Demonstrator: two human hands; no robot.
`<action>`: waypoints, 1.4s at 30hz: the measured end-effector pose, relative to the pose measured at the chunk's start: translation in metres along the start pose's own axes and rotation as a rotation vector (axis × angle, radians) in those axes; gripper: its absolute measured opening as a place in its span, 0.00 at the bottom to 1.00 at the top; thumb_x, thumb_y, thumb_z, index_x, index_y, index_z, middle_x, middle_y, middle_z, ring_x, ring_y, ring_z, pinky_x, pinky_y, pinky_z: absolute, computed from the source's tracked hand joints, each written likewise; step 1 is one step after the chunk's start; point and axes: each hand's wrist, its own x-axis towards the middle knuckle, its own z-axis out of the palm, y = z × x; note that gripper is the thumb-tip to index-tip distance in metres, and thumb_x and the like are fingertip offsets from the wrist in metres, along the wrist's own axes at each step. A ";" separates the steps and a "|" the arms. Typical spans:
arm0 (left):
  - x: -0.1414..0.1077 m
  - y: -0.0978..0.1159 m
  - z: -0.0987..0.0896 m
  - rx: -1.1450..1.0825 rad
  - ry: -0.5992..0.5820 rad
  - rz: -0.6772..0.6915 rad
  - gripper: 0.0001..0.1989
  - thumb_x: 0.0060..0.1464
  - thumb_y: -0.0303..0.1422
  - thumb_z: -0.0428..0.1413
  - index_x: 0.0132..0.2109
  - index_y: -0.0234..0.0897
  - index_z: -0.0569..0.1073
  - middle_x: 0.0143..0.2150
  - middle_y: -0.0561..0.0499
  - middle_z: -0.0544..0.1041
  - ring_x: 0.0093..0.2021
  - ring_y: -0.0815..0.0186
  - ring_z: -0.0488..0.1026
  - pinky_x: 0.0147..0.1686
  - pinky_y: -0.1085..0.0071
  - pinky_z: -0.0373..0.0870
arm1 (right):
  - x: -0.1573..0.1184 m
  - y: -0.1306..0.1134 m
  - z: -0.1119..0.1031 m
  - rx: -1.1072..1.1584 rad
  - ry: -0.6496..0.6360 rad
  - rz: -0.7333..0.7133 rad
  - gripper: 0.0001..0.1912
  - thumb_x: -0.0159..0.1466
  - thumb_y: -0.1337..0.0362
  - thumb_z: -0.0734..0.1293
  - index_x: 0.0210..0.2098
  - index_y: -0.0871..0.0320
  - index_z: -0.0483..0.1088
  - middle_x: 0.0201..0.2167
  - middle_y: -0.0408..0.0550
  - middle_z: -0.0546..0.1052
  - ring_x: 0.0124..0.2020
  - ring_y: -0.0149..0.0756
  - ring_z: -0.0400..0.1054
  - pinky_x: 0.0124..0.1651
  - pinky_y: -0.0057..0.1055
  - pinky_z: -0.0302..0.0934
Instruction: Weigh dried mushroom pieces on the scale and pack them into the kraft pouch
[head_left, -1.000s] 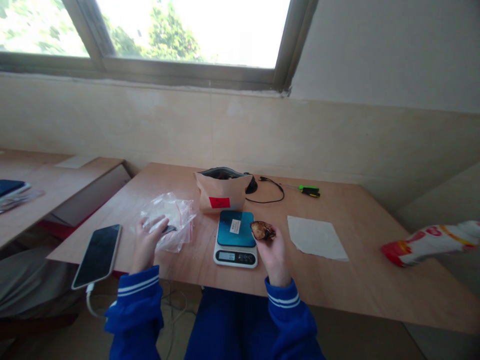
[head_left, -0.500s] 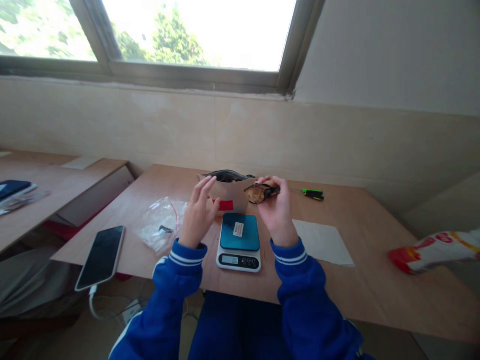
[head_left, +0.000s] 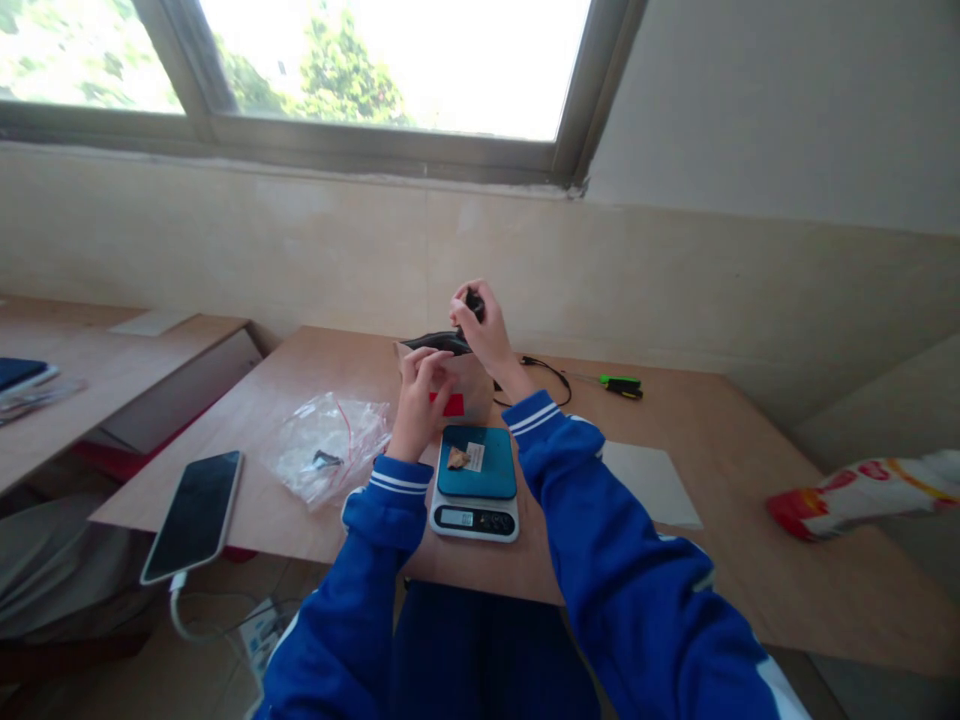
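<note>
My left hand [head_left: 418, 402] rests against the top of a kraft paper bag [head_left: 469, 385], which has a black inner lining and a red label, and its fingers seem to grip the bag's edge. Above the bag's opening, my right hand [head_left: 480, 325] pinches a small dark object [head_left: 474, 302], mostly hidden by the fingers. A small pale-brown fragment [head_left: 457, 459] lies on the teal pan of a digital kitchen scale [head_left: 474, 519], just in front of the bag. A clear plastic bag [head_left: 326, 450] with a small dark item inside lies to the left of the scale.
A smartphone [head_left: 193, 515] with a white charging cable lies at the near left of the wooden table [head_left: 750, 580]. Behind the bag are a black cord [head_left: 551, 372] and a green-handled screwdriver [head_left: 621, 386]. A paper sheet [head_left: 651, 483] and a red-and-white packet [head_left: 862, 497] lie to the right.
Both hands have moved up to the bag's opening, with the right hand now higher. The brown chunk no longer shows in the right hand, and a pale fragment now lies on the scale.
</note>
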 end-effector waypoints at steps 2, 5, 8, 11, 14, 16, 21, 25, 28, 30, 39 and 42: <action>0.005 -0.004 -0.003 0.004 0.003 0.005 0.12 0.60 0.30 0.51 0.50 0.38 0.70 0.50 0.46 0.64 0.47 0.66 0.69 0.49 0.65 0.71 | 0.007 -0.003 -0.005 -0.024 -0.259 -0.003 0.02 0.60 0.65 0.62 0.33 0.56 0.62 0.24 0.36 0.66 0.25 0.27 0.61 0.32 0.23 0.59; 0.008 -0.005 -0.009 0.032 0.057 -0.001 0.07 0.59 0.30 0.52 0.42 0.38 0.73 0.45 0.48 0.64 0.46 0.65 0.68 0.49 0.66 0.70 | 0.014 -0.012 -0.010 -0.099 -0.549 -0.031 0.03 0.58 0.66 0.64 0.32 0.58 0.67 0.24 0.37 0.68 0.27 0.28 0.63 0.33 0.24 0.59; 0.006 -0.002 -0.013 0.025 0.078 -0.007 0.06 0.59 0.28 0.53 0.38 0.38 0.75 0.43 0.49 0.64 0.44 0.66 0.68 0.47 0.67 0.70 | 0.017 -0.016 -0.013 -0.194 -0.680 -0.061 0.05 0.55 0.66 0.67 0.32 0.60 0.71 0.27 0.39 0.72 0.30 0.28 0.64 0.34 0.24 0.58; 0.004 -0.001 -0.017 0.020 0.073 -0.013 0.07 0.59 0.27 0.52 0.36 0.38 0.75 0.42 0.50 0.64 0.43 0.66 0.68 0.45 0.68 0.70 | 0.020 -0.015 -0.019 -0.215 -0.790 -0.059 0.10 0.51 0.67 0.69 0.34 0.60 0.75 0.30 0.40 0.75 0.32 0.29 0.66 0.36 0.25 0.60; 0.004 -0.001 -0.020 0.023 0.072 -0.021 0.08 0.59 0.27 0.52 0.36 0.38 0.76 0.41 0.50 0.64 0.42 0.67 0.68 0.44 0.69 0.70 | 0.023 -0.014 -0.023 -0.203 -0.856 -0.028 0.13 0.45 0.68 0.73 0.33 0.59 0.77 0.30 0.41 0.78 0.33 0.31 0.69 0.37 0.26 0.61; 0.005 0.000 -0.021 0.029 0.059 -0.015 0.09 0.59 0.28 0.52 0.36 0.39 0.76 0.41 0.50 0.64 0.42 0.67 0.68 0.44 0.69 0.70 | 0.026 -0.015 -0.024 -0.206 -0.885 0.004 0.15 0.42 0.69 0.75 0.31 0.58 0.77 0.29 0.40 0.79 0.32 0.32 0.70 0.37 0.26 0.62; 0.011 0.001 -0.022 0.036 0.033 0.011 0.08 0.60 0.30 0.52 0.38 0.38 0.76 0.43 0.49 0.64 0.44 0.67 0.69 0.47 0.67 0.70 | 0.032 -0.018 -0.022 -0.176 -0.918 0.065 0.18 0.38 0.71 0.76 0.31 0.58 0.78 0.28 0.40 0.80 0.29 0.31 0.71 0.34 0.26 0.63; 0.011 0.000 -0.028 -0.008 0.021 -0.031 0.10 0.60 0.33 0.52 0.48 0.40 0.72 0.50 0.47 0.63 0.47 0.67 0.70 0.46 0.68 0.72 | 0.023 -0.037 -0.029 -0.179 -0.752 0.016 0.13 0.48 0.70 0.73 0.34 0.58 0.77 0.30 0.41 0.78 0.30 0.31 0.69 0.38 0.30 0.65; -0.005 -0.007 -0.039 -0.018 0.060 -0.163 0.15 0.59 0.34 0.52 0.53 0.38 0.66 0.53 0.44 0.61 0.41 0.69 0.72 0.40 0.69 0.73 | -0.012 -0.060 -0.034 -0.206 -0.373 -0.061 0.07 0.58 0.68 0.67 0.36 0.57 0.76 0.35 0.45 0.75 0.35 0.33 0.68 0.44 0.33 0.64; -0.026 -0.015 -0.049 0.040 0.011 -0.256 0.13 0.60 0.34 0.51 0.51 0.36 0.65 0.51 0.44 0.63 0.41 0.67 0.72 0.40 0.67 0.73 | -0.047 -0.067 -0.034 -0.196 -0.315 -0.088 0.09 0.62 0.69 0.63 0.35 0.56 0.75 0.35 0.45 0.74 0.37 0.34 0.67 0.46 0.33 0.63; -0.127 -0.053 -0.065 0.283 -0.617 -0.329 0.13 0.53 0.27 0.54 0.47 0.37 0.68 0.46 0.42 0.73 0.45 0.55 0.73 0.46 0.56 0.70 | -0.157 0.015 -0.028 -0.436 -0.622 0.139 0.10 0.55 0.73 0.68 0.35 0.55 0.75 0.36 0.48 0.75 0.41 0.39 0.68 0.53 0.39 0.62; -0.129 -0.054 -0.059 0.248 -0.575 -0.321 0.10 0.54 0.27 0.52 0.45 0.38 0.70 0.43 0.43 0.75 0.42 0.56 0.74 0.43 0.58 0.70 | -0.164 0.026 -0.031 -0.452 -0.603 0.181 0.07 0.56 0.72 0.68 0.32 0.55 0.75 0.33 0.48 0.75 0.38 0.38 0.68 0.52 0.38 0.62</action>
